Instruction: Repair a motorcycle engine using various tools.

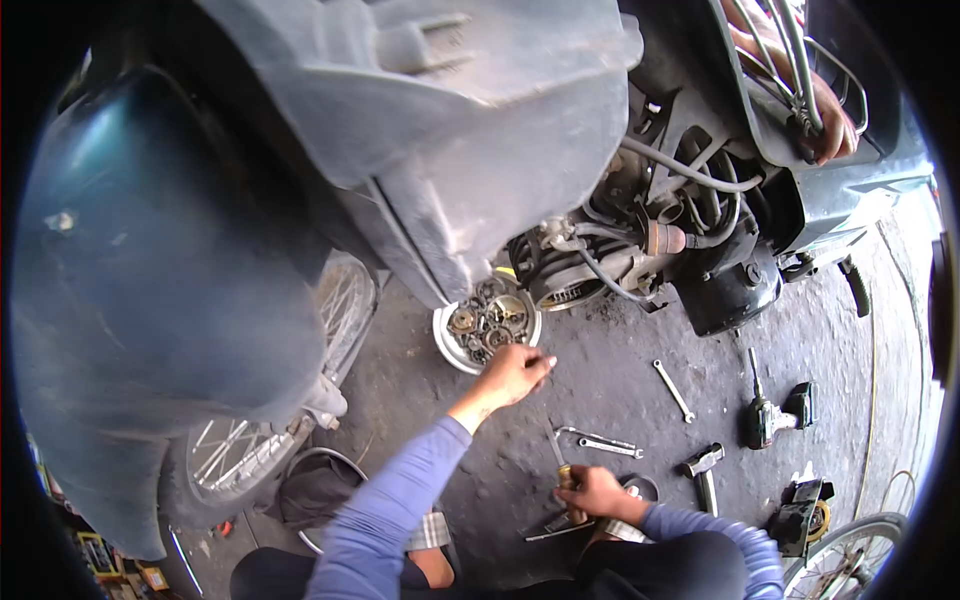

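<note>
My left hand [513,374] is stretched forward just past the near rim of a round white basin [446,348]. Its fingers are drawn together in a pinch, and whatever may be in them is too small to make out. Metal engine parts [492,318], some of them round and gear-like, fill the basin. Lower and to the right, my right hand [598,492] grips a screwdriver [564,470] by its yellowish handle, the thin shaft pointing away from me. Beside the shaft, a wrench [610,448] and a bent metal rod [590,434] lie on the dark floor.
A partly opened motorbike [640,230] with exposed engine and hoses looms ahead; its spoked wheel [250,450] is at left. Another person's hand [835,125] is by cables at upper right. A wrench [674,391], hammer [705,470] and power drill [768,415] lie right.
</note>
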Available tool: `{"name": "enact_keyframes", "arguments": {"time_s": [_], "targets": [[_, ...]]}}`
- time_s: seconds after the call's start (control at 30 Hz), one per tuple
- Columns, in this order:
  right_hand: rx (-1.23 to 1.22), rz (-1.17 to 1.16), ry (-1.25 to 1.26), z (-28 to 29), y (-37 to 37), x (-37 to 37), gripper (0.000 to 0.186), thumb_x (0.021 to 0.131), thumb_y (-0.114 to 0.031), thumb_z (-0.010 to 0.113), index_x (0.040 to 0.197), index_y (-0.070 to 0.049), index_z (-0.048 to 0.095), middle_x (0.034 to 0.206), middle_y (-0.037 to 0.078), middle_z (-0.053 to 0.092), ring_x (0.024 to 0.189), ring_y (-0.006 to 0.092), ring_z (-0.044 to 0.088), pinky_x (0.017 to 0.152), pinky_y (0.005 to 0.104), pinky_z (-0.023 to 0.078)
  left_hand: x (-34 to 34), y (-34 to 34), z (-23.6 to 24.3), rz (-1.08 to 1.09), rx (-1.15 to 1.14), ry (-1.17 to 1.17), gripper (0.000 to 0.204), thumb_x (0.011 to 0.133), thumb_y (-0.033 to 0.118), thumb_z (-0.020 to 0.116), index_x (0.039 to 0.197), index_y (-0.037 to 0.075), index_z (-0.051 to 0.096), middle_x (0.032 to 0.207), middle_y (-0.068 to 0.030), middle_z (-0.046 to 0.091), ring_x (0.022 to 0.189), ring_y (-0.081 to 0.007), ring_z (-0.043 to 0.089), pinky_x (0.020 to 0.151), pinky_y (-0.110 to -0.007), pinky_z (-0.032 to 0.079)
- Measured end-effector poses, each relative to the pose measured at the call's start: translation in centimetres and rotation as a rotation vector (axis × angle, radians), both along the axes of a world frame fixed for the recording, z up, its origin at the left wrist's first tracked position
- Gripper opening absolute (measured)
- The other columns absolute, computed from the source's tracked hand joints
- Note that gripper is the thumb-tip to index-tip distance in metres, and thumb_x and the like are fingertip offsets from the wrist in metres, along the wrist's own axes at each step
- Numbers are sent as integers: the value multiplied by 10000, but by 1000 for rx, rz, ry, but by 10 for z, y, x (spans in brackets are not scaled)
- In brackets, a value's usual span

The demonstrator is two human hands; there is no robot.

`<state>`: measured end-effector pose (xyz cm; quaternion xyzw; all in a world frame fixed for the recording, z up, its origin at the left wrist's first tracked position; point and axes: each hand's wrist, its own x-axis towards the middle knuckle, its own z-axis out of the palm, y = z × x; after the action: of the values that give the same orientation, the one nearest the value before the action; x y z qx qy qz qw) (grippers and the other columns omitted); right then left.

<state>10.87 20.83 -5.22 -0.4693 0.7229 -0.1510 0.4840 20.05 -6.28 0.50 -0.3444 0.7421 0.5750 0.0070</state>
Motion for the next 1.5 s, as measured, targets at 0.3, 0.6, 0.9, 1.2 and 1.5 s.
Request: {"name": "enact_keyframes", "arguments": {"time_s": [0.3,0.6,0.9,1.2,1.5], "targets": [[-348,-38,-55,147,-137,8,442,754,-351,731,916,31,578,750,206,659,751,395,662,683,435,531,57,19,79,-45,-83,519,402,957,360,505,1105,-9,564,907,-149,634,860,-259,630,767,-351,482],[-983,-784,-167,42,-236,91,251,840,-203,660,1009,-32,585,874,188,669,813,360,673,680,393,515,48,-33,74,18,-703,620,193,927,162,518,907,-19,582,831,-183,602,793,-372,593,710,-437,463],[-1017,-744,-296,-1,-257,69,285,837,-192,670,1025,-11,557,812,96,670,745,152,618,687,328,499,30,-54,56,-87,-439,389,287,992,231,483,928,-26,594,711,-100,619,668,-223,624,629,-354,474],[-947,-1135,-404,35,-267,77,413,783,-195,721,1108,7,565,720,-40,510,662,81,471,645,226,437,18,-40,54,172,210,593,431,978,395,496,904,-16,607,745,-3,564,654,-87,515,630,-259,461],[-923,-895,-327,28,-240,52,94,777,-90,638,801,-23,577,548,-44,451,506,60,391,472,275,331,12,-43,35,61,113,476,485,949,504,471,826,48,578,658,3,530,578,-79,491,550,-224,411]]}}
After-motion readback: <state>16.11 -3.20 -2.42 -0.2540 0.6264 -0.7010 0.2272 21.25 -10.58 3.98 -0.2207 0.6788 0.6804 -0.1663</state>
